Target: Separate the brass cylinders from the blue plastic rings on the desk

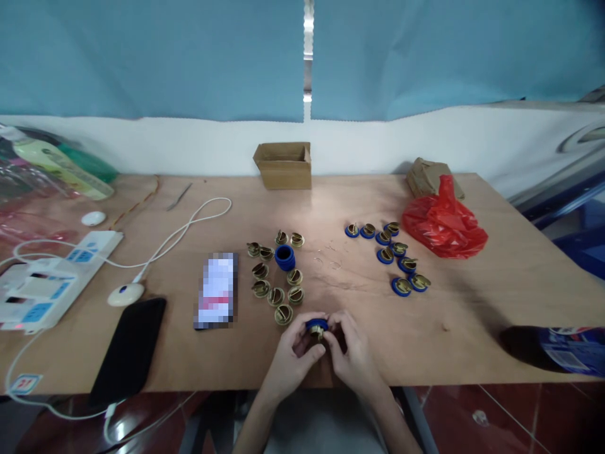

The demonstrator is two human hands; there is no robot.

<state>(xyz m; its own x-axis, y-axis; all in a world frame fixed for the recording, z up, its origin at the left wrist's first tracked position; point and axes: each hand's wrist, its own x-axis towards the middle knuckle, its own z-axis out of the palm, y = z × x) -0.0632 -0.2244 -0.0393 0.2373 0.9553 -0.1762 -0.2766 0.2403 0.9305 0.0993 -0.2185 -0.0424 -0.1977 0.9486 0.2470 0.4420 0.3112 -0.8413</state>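
My left hand [293, 350] and my right hand [350, 349] meet at the near edge of the wooden table [496, 296]. Both pinch one small brass part with a blue ring [316, 327] between their fingertips. Just beyond my hands lie several bare brass parts [275, 287] around a short stack of blue rings [285, 257]. Further right is a cluster of several brass parts fitted with blue rings [392, 255].
A red plastic bag [444, 224] and a brown packet [428, 176] sit at the back right, an open cardboard box [283, 164] at the back middle. A phone [130, 350], power strip [51, 277], white cable [179, 230] and blurred card [216, 290] lie to the left. A dark bottle [558, 350] lies at the right edge.
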